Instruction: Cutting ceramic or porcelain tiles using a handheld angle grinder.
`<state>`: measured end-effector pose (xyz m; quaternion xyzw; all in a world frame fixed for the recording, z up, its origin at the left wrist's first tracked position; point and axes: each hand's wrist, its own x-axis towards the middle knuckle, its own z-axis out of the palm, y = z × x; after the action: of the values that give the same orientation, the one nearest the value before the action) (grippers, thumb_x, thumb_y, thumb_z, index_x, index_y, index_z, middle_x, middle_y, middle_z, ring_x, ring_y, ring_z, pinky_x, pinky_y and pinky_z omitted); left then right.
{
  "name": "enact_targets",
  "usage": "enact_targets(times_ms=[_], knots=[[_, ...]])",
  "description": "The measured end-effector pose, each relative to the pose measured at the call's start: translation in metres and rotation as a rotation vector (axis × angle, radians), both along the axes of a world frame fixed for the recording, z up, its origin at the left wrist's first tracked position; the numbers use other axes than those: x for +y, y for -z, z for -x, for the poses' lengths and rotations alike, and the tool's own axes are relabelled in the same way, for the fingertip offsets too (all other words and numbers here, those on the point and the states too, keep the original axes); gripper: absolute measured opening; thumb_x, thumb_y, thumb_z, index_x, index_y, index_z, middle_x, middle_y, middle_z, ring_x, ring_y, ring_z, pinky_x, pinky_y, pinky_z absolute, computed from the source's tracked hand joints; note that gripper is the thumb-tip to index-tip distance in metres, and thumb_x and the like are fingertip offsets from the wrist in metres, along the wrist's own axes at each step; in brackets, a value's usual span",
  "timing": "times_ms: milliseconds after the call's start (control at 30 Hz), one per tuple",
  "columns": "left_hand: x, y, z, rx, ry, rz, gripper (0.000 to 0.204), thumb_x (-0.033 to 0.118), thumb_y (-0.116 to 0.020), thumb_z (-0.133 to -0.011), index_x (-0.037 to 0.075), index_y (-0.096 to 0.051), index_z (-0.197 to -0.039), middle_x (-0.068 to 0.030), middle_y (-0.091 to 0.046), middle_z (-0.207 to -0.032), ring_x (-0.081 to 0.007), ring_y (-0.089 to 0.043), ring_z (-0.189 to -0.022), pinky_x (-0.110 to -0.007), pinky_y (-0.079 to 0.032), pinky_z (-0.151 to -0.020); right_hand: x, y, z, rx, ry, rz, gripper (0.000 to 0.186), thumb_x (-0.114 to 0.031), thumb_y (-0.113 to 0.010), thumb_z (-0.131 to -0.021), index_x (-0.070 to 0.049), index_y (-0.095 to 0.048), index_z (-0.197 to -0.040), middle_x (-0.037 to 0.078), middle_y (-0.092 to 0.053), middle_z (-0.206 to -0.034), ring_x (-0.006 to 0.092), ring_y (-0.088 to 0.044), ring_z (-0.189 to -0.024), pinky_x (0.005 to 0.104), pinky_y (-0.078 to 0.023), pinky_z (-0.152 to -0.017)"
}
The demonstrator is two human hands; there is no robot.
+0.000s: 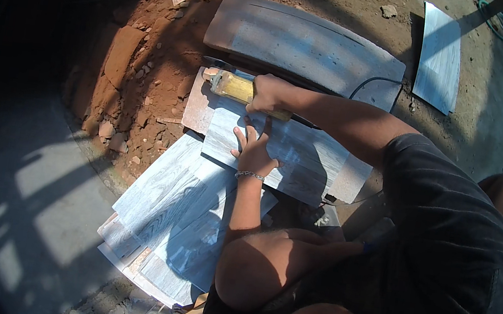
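Note:
My right hand (267,94) grips a yellow angle grinder (232,84), its head at the far left end of the tool, over the upper edge of a grey wood-grain tile (302,157). My left hand (255,150), with a bracelet at the wrist, lies with fingers spread on that tile, just below the grinder. The tile rests on a pinkish stone slab (199,102). Fine detail at the grinder's head is too small to make out.
Another slab (305,40) lies above, crossed by a dark cable (369,83). A pile of tiles (157,195) sits lower left, beside concrete floor (49,200). Red soil and broken bricks (117,69) border it. A loose tile (440,51) and green hose (502,34) are at upper right.

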<state>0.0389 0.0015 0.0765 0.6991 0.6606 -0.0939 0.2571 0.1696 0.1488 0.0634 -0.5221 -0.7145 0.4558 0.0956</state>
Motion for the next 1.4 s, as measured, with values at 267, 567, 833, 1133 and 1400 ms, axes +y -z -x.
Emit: enact_targets(times_ms=[267, 567, 833, 1133, 1400], knots=[[0.0, 0.007, 0.003, 0.088, 0.047, 0.024, 0.126, 0.029, -0.095, -0.06, 0.038, -0.022, -0.162, -0.02, -0.01, -0.169, -0.0537, -0.005, -0.153, -0.081, -0.035, -0.102, -0.003, 0.003, -0.004, 0.018, -0.016, -0.019, 0.055, -0.036, -0.08, -0.067, 0.009, -0.073, -0.099, 0.03, -0.072, -0.097, 0.039, -0.073, -0.092, 0.0439, -0.057, -0.084], [0.0, 0.008, 0.005, 0.052, 0.033, 0.024, 0.127, 0.03, -0.095, -0.06, 0.037, -0.021, -0.163, -0.022, -0.012, -0.168, -0.0534, -0.005, -0.153, -0.082, -0.035, -0.101, -0.01, 0.0, -0.014, 0.017, -0.025, 0.007, 0.055, -0.037, -0.079, -0.068, 0.01, -0.073, -0.097, 0.03, -0.072, -0.096, 0.0392, -0.073, -0.091, 0.0438, -0.057, -0.083], [0.001, 0.01, 0.005, 0.088, 0.046, 0.055, 0.117, 0.031, -0.095, -0.06, 0.029, -0.033, -0.159, -0.0221, -0.009, -0.169, -0.0515, -0.002, -0.155, -0.082, -0.034, -0.102, -0.008, -0.003, -0.012, 0.014, -0.033, -0.007, 0.056, -0.037, -0.079, -0.068, 0.009, -0.073, -0.1, 0.029, -0.073, -0.096, 0.0386, -0.073, -0.092, 0.0433, -0.056, -0.084], [0.004, 0.018, 0.005, 0.067, -0.046, 0.072, 0.133, 0.029, -0.099, -0.054, 0.008, -0.023, -0.16, -0.0201, -0.006, -0.171, -0.0478, -0.007, -0.156, -0.08, -0.029, -0.108, -0.019, -0.007, -0.026, 0.006, -0.04, 0.049, 0.058, -0.037, -0.079, -0.07, 0.012, -0.072, -0.102, 0.028, -0.073, -0.098, 0.0361, -0.073, -0.091, 0.0423, -0.056, -0.084], [0.0, 0.024, 0.006, 0.026, -0.21, -0.024, 0.157, 0.038, -0.103, -0.042, -0.006, -0.009, -0.159, -0.035, -0.004, -0.166, -0.0415, -0.005, -0.158, -0.065, -0.028, -0.118, -0.024, -0.003, -0.03, -0.056, -0.042, 0.099, 0.062, -0.039, -0.08, -0.073, 0.012, -0.071, -0.107, 0.026, -0.074, -0.103, 0.0342, -0.074, -0.094, 0.0413, -0.057, -0.086]])
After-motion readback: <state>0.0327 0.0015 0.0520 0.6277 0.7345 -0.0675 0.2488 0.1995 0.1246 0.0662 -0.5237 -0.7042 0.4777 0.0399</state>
